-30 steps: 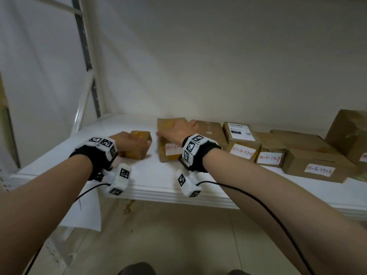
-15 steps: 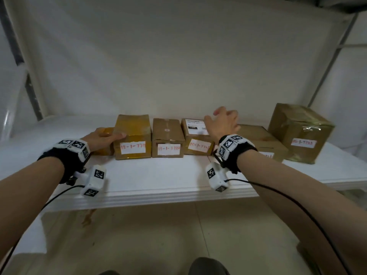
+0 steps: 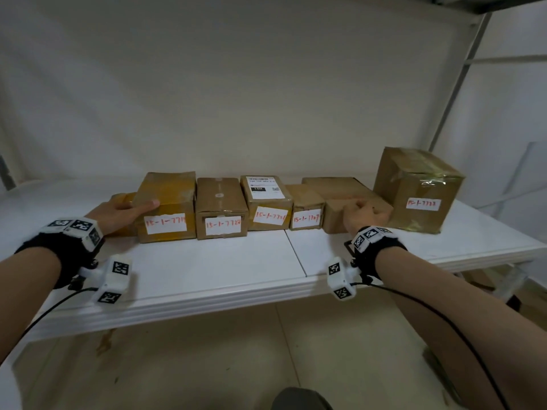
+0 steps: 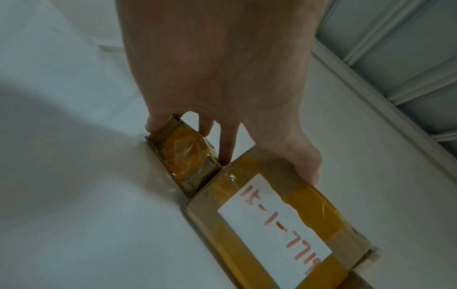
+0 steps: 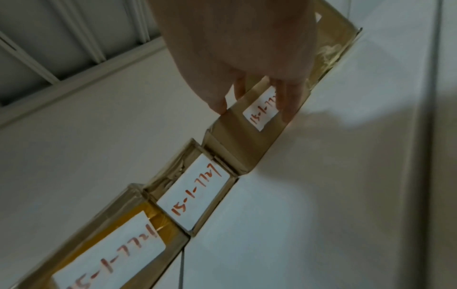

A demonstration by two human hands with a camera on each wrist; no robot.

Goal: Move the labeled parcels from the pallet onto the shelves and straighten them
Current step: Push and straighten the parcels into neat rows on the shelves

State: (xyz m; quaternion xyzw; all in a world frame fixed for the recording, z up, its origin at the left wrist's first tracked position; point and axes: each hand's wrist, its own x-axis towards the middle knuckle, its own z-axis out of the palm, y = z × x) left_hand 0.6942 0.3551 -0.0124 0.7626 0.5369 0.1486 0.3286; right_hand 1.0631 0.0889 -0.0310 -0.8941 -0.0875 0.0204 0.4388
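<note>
We have seven brown cardboard parcels standing in a row along the white shelf board [image 3: 207, 270], set towards its back, most with a white paper label hand-written in red on the front face. From the left: a small yellow-taped cardboard parcel [image 3: 122, 199]; a taller yellow-taped parcel labelled 15-1-7719 [image 3: 168, 208]; a plain brown carton with a round sticker on its lid [image 3: 221, 210]; a carton with a printed shipping label on top [image 3: 266, 202]; a small low carton [image 3: 306, 210]; a wide flat brown carton [image 3: 349, 199]; and, just apart at the right end, a large cube-shaped carton wrapped in glossy clear tape [image 3: 417, 187].

Our left hand [image 3: 114, 213] lies over the small yellow-taped parcel with its thumb stretched along the top front edge of the taller one. From the head camera that small parcel is nearly hidden; the left wrist view shows it [image 4: 184, 156] gripped between the fingers, one fingertip down in the gap where it meets the taller parcel [image 4: 272, 224], the thumb resting on that neighbour's edge.

Our right hand [image 3: 365, 216] covers the front of the wide flat carton, so the head view hides its label. The right wrist view shows that label [image 5: 263, 108] between loosely bent fingers touching the carton's front face, the thumb tip at its top edge.
</note>
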